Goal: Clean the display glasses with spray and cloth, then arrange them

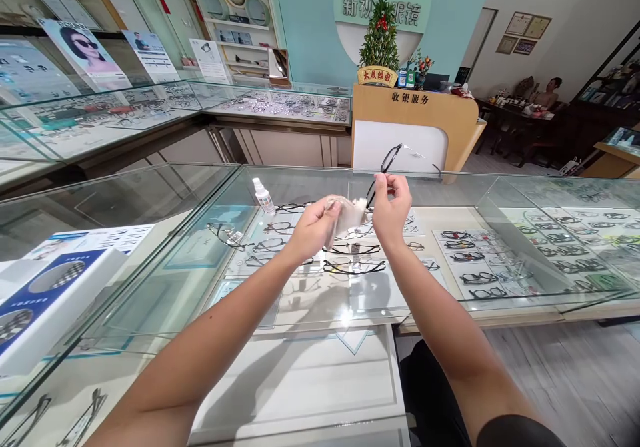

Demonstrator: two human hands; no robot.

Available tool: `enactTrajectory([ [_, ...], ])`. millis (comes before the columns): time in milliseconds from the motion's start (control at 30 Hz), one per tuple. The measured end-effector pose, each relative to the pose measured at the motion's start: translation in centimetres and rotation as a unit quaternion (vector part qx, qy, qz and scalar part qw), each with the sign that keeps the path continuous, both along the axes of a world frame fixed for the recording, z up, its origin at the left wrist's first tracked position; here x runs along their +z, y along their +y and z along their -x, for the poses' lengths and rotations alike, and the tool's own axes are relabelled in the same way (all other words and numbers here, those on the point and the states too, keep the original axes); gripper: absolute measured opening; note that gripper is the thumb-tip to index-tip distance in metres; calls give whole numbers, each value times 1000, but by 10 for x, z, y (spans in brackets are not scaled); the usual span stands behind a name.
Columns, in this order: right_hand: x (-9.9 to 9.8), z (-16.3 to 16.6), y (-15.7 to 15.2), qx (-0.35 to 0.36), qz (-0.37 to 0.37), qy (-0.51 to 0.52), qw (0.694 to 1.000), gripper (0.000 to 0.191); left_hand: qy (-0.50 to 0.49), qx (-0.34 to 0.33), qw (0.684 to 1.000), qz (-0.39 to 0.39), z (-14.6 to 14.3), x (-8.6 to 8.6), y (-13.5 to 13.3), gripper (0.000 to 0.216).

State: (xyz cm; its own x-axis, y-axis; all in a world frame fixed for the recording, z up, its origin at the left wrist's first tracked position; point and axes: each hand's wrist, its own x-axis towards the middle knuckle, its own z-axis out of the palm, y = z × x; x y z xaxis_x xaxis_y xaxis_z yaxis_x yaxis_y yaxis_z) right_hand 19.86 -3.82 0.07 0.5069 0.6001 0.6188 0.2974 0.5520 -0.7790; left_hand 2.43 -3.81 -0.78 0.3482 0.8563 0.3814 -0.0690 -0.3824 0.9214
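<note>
In my right hand (393, 208) is a pair of black-framed eyeglasses (391, 159), pinched near the middle, one lens standing up above my fingers. A temple with a pale tag reaches out to the right. My left hand (316, 226) grips a light beige cleaning cloth (345, 220), which covers or touches the lower lens; how much of that lens is wrapped I cannot tell. Both hands are raised over the glass display counter. Beyond my left hand, a small white spray bottle (263, 196) stands upright on the glass near a pair of thin-framed glasses (227, 236).
Rows of eyeglasses (354, 267) lie about the glass counter (440, 307) below my hands. At the left is a blue and white box (50, 294). A wooden cashier desk (463, 117) with a plant (380, 37) stands ahead. Someone (547, 94) sits far right.
</note>
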Motion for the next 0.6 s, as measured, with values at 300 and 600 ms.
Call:
enactTrajectory([
  [300, 9, -7, -5, 152, -19, 1, 988, 29, -55, 103, 993, -21, 24, 9, 15, 55],
  [600, 16, -8, -16, 306, 106, -128, 937, 27, 151, 278, 857, -406, 35, 2, 32, 102],
])
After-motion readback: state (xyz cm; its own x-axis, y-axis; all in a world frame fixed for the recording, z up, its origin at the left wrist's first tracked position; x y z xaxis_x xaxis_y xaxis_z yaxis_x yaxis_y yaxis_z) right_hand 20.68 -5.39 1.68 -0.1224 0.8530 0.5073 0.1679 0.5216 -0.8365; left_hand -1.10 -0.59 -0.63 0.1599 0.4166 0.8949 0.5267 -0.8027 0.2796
